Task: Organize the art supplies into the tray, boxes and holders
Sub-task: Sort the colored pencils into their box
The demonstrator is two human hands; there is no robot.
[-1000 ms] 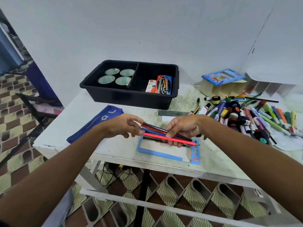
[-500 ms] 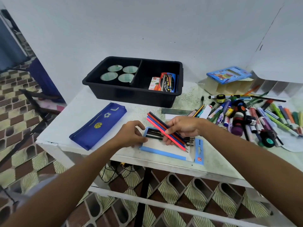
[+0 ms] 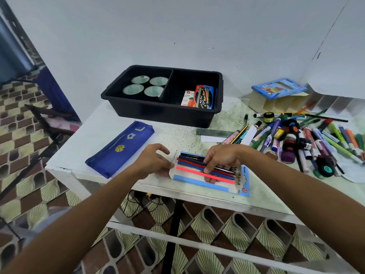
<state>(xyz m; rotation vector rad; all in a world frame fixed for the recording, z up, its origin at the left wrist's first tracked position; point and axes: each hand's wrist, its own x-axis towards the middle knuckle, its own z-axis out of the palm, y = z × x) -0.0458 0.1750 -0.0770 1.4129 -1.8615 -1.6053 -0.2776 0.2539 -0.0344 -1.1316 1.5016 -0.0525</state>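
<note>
A blue and white pencil box (image 3: 209,183) lies near the table's front edge. My right hand (image 3: 221,158) grips a bundle of red, blue and dark pencils (image 3: 197,165) that lies across the box. My left hand (image 3: 156,161) pinches the box's open left flap. A black two-part tray (image 3: 158,111) stands at the back, with round holders (image 3: 146,86) in its left part and two small boxes (image 3: 199,97) in its right part.
A blue pencil pouch (image 3: 120,149) lies to the left on the white table (image 3: 88,139). A heap of markers, pens and paint pots (image 3: 300,139) fills the right side. A blue box on a cardboard organizer (image 3: 278,95) stands at the back right.
My right hand has turned the pencil bundle flat and lowered it onto the box. My left hand has shifted to the box's left flap. The camera has come nearer.
</note>
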